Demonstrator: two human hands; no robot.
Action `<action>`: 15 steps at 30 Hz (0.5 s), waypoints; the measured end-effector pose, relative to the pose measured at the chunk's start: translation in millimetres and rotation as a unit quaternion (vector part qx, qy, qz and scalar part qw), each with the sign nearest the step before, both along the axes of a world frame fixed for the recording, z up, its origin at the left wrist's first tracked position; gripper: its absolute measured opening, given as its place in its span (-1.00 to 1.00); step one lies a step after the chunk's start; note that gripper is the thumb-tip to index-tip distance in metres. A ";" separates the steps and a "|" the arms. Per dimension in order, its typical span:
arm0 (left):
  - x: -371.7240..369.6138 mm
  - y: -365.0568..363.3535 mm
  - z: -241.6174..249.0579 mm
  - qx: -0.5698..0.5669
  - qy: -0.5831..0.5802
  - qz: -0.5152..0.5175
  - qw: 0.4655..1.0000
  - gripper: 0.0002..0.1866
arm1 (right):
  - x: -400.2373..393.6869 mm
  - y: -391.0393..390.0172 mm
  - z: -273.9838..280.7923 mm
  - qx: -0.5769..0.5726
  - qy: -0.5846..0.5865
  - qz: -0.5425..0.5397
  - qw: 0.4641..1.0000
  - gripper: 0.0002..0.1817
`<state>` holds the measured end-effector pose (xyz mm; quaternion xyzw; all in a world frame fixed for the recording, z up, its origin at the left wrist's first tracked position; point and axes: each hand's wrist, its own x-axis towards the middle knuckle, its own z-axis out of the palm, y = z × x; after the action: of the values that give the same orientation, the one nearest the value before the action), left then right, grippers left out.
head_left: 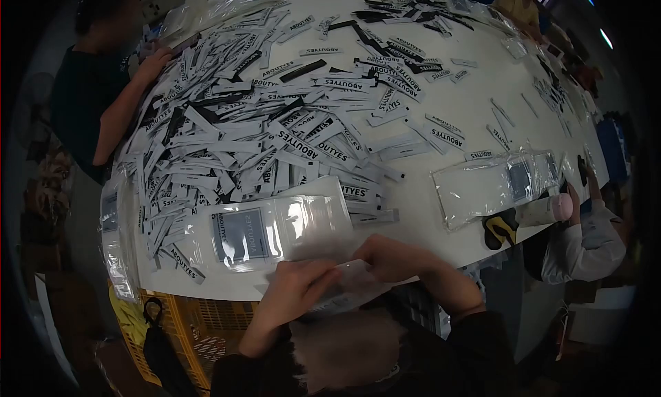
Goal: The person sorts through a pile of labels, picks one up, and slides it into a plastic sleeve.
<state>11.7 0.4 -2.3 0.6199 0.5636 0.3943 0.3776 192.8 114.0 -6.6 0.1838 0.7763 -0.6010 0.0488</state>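
My left hand (pixel 297 290) and my right hand (pixel 398 260) meet at the table's near edge, closed on a translucent plastic bag (pixel 342 299). Left fingers and thumb pinch one side of its upper edge, while the right fist grips the other end. Just beyond the hands lies a stack of clear bags (pixel 310 221) with a grey ABOUTYES label (pixel 248 235). Behind that spreads a big heap of slim white and black printed sachets (pixel 261 139).
More clear bags (pixel 475 190) lie at the right, near a pink-lidded container (pixel 544 210) and a black-and-yellow tool (pixel 500 230). Other people (pixel 89 108) stand around the white table (pixel 475 101). A yellow crate (pixel 213 318) is below the near edge.
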 end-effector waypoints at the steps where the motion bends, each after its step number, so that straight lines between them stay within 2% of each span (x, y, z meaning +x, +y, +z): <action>1: 2.4 -0.3 2.0 -0.010 0.035 -0.008 0.999 -0.88 | -4.9 -4.9 -2.4 0.008 -0.002 -0.036 0.999 -0.79; 2: 0.9 -0.5 4.3 -0.011 0.036 -0.011 0.999 -0.88 | -1.9 -2.2 -8.9 0.006 -0.001 -0.038 0.999 -0.79; 4: -6.0 -0.3 8.4 -0.079 -0.055 0.020 0.995 -0.89 | 2.6 6.0 -19.0 -0.063 -0.042 -0.043 0.996 -0.83; 5: -7.6 -2.2 4.6 -0.077 -0.052 0.019 0.996 -0.89 | 4.1 1.8 -16.4 -0.061 -0.039 -0.044 0.996 -0.83; 6: -8.3 -6.4 -3.1 -0.071 -0.071 0.089 0.991 -0.89 | 3.8 -7.6 -3.1 -0.148 0.077 -0.182 0.969 -0.85; 7: -7.9 -7.9 -7.5 -0.063 -0.091 0.158 0.981 -0.89 | 4.7 -15.0 5.8 -0.228 0.190 -0.311 0.903 -0.85; 8: -3.9 -5.9 -7.3 -0.058 -0.091 0.156 0.982 -0.89 | 6.5 -20.1 8.0 -0.223 0.193 -0.312 0.903 -0.85; 10: 5.2 -0.5 -5.1 0.018 -0.177 0.068 0.982 -0.88 | 10.1 -32.7 8.5 0.022 0.175 -0.238 0.955 -0.89; 12: 8.4 0.6 5.4 -0.013 -0.126 0.044 0.991 -0.89 | 14.5 -35.3 1.1 0.035 0.221 -0.225 0.948 -0.90; 14: 20.7 1.6 7.6 0.078 0.030 0.083 0.993 -0.87 | 17.9 -36.7 5.7 0.107 0.218 -0.249 0.938 -0.92; 15: 26.4 4.8 7.4 0.082 0.032 0.080 0.993 -0.87 | 21.6 -37.0 7.5 0.110 0.221 -0.251 0.936 -0.92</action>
<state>38.1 5.3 5.1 0.6139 0.5891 0.4478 0.2748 214.4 77.0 0.9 0.2397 0.7572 -0.5300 -0.2970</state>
